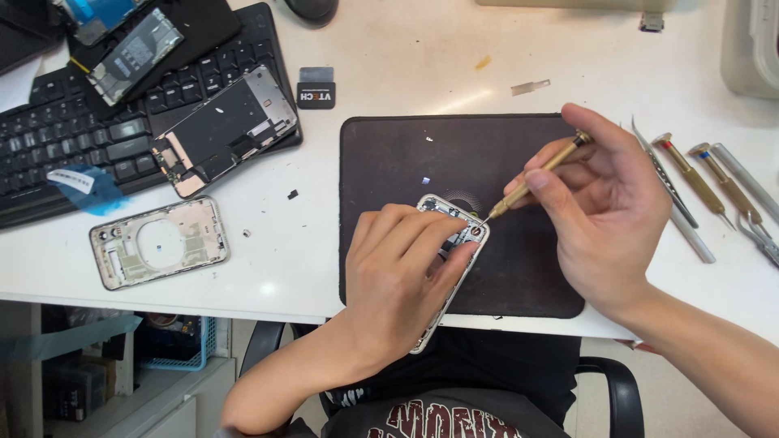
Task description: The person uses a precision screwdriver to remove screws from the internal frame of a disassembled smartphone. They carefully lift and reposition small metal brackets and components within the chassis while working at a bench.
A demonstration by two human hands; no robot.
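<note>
- While the dark work mat lay on the white desk, the opened phone frame rested on the mat's near left part, its lower end running past the mat's front edge.
- The left hand lay flat over the frame, fingers curled down on its upper end and pinning it to the mat.
- The right hand, over the mat's right half, pinched a brass-handled screwdriver between thumb and fingertips, the tip touching the frame's top corner.
- The frame looked light, thin and stiff, with smooth metal sides likely to slide; holding it by the long edges seemed safest, since the exposed parts inside looked delicate.
- The screwdriver seemed slim and rigid, best gripped near its knurled top.
- Right of the mat lay tweezers and more drivers; left of it sat an empty phone shell and a keyboard.
</note>
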